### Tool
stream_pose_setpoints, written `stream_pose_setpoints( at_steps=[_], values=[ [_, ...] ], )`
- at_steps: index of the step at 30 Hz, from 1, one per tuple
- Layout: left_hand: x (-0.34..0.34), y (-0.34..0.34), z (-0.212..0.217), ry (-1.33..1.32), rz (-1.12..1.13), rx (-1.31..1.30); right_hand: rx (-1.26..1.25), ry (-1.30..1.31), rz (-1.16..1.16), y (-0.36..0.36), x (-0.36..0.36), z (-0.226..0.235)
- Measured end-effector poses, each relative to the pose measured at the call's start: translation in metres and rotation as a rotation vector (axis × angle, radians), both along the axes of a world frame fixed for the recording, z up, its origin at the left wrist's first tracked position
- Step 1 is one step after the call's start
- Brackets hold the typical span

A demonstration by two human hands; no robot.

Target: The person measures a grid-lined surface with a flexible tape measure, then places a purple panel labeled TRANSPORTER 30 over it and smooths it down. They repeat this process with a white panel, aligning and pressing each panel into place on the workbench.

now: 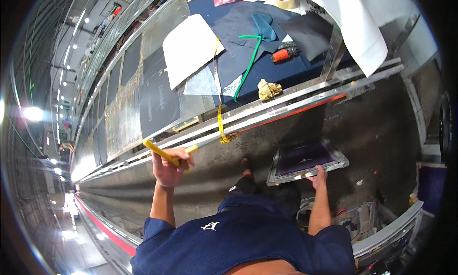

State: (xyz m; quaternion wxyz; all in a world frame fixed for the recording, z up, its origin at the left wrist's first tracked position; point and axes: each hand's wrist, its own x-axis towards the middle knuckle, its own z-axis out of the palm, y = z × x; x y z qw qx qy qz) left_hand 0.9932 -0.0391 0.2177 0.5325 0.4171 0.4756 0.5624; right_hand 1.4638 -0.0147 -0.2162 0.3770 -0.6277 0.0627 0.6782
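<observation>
My left hand [168,166] is raised in front of the long table's metal edge rail [286,103], closed around a yellow stick-like tool [160,152]. My right hand [318,175] hangs low and grips the near edge of a metal-framed printing screen [305,159] with a dark purple mesh. The screen is held roughly flat above the grey floor [377,127]. My foot [246,166] shows just left of the frame.
A long print table holds dark blue fabric [281,67], a white sheet [188,48], a green-handled tool [250,60], an orange thread spool [281,55], a tape roll [285,0] and a crumpled rag [268,89]. A yellow measuring tape [220,117] hangs over the rail. Dark panels [157,100] lie further along.
</observation>
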Motion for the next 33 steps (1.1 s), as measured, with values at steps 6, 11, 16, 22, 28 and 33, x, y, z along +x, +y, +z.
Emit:
stream_pose_setpoints(
  at_steps=[6, 11, 16, 22, 28, 33],
  values=[
    [-0.003, 0.131, -0.087, 0.970, -0.117, 0.302, 0.055, -0.067, -0.214, -0.014, -0.013, 0.057],
    [-0.003, 0.241, -0.163, 1.262, -0.291, 0.441, 0.209, -0.215, -0.385, -0.053, -0.018, 0.157],
    [-0.011, 0.265, -0.173, 1.383, -0.076, 0.600, 0.374, -0.377, -0.544, -0.108, -0.046, 0.274],
    [0.025, 0.172, -0.126, 0.763, -0.626, -0.072, 0.552, -0.422, -0.704, -0.178, -0.110, 0.381],
    [0.098, 0.048, -0.101, -0.078, -1.142, -0.546, 0.778, -0.875, -0.991, -0.216, -0.166, 0.402],
    [0.120, 0.030, -0.065, -0.420, -1.104, -0.211, 0.882, -1.010, -1.126, -0.269, -0.211, 0.427]
  ],
)
